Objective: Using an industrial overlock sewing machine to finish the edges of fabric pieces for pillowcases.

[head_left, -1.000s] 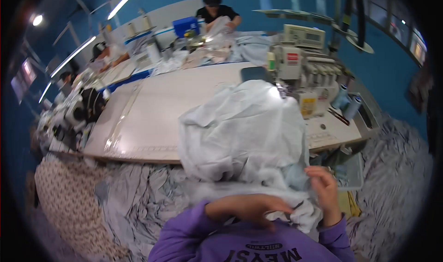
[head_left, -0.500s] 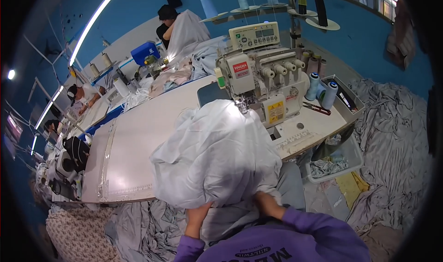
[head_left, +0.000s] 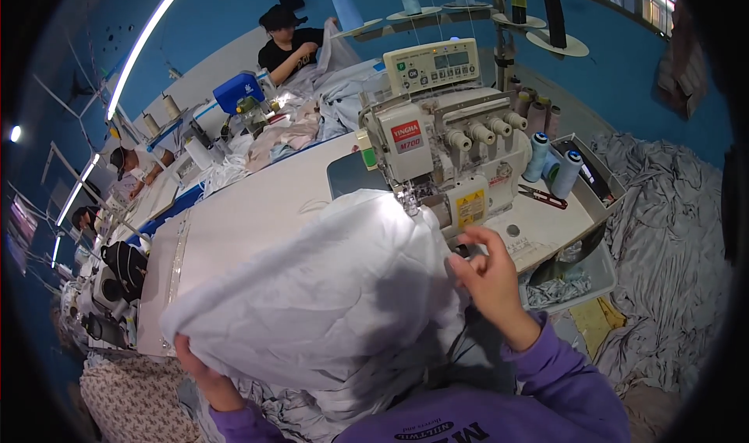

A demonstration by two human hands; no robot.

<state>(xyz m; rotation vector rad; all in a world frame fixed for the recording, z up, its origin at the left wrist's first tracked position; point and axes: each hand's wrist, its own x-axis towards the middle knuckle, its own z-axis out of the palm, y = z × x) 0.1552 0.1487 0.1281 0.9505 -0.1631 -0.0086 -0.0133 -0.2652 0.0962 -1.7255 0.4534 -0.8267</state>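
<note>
The left hand [head_left: 200, 367] is bent in a grip, out to the side and farther back than the right hand [head_left: 491, 279] (most of its fingers are hidden). The right is raised, fingers loosely curled, thumb [head_left: 465, 270] apart from the forefinger [head_left: 491, 240]; behind it, the forearm [head_left: 558, 369] angles inward.

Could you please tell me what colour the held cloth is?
The cloth is white, greyish in shadow, best seen in the head view.
</note>
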